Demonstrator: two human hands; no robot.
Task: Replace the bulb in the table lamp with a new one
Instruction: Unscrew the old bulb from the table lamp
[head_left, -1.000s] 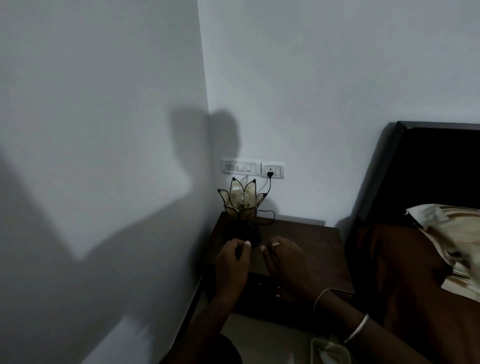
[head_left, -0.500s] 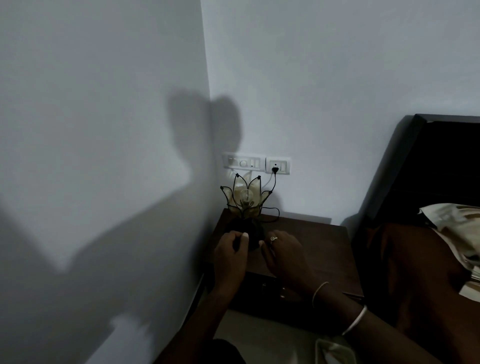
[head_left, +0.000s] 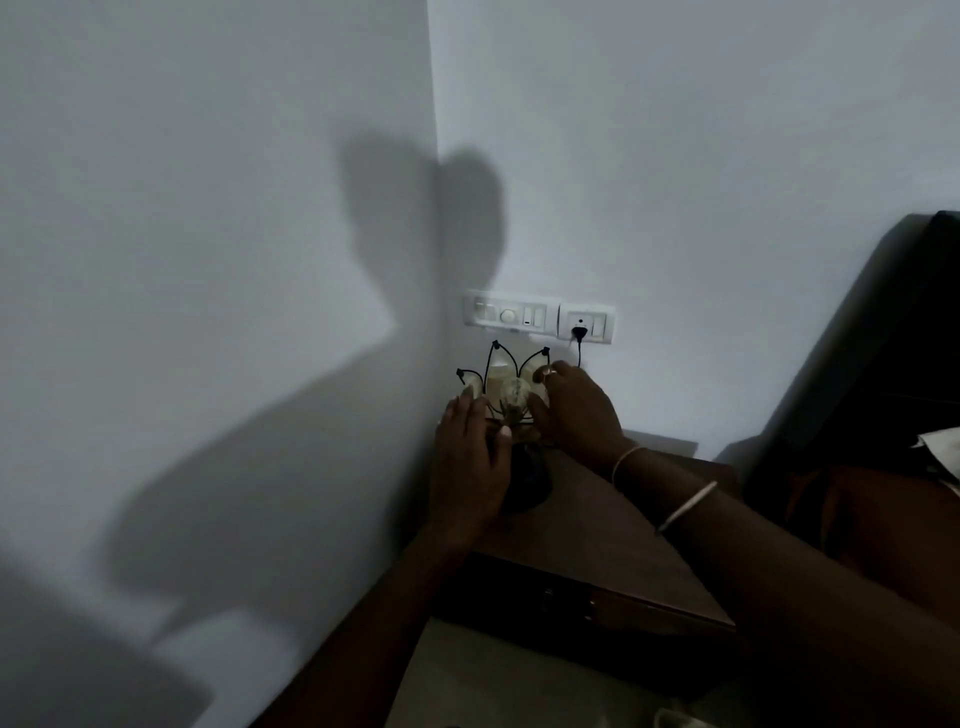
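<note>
A small table lamp (head_left: 497, 370) with pale petal-shaped shades in black wire stands on a dark wooden nightstand (head_left: 613, 525) in the wall corner. A pale round bulb (head_left: 513, 391) sits among the petals. The lamp's dark base (head_left: 531, 486) shows below my hands. My left hand (head_left: 467, 462) cups the left side of the shade, thumb in front of the stem. My right hand (head_left: 577, 413), with a ring, wraps the right petals, thumb close to the bulb. No new bulb is visible.
The lamp's black cord runs up to a plug in a wall socket (head_left: 586, 323), beside a switch plate (head_left: 510, 312). A dark headboard (head_left: 883, 338) and bedding (head_left: 943, 447) are at right. A pale object (head_left: 675, 719) sits at the bottom edge.
Both hands rose from the nightstand top by the lamp's base to the petal shade, one on each side. The camera moved closer to the lamp.
</note>
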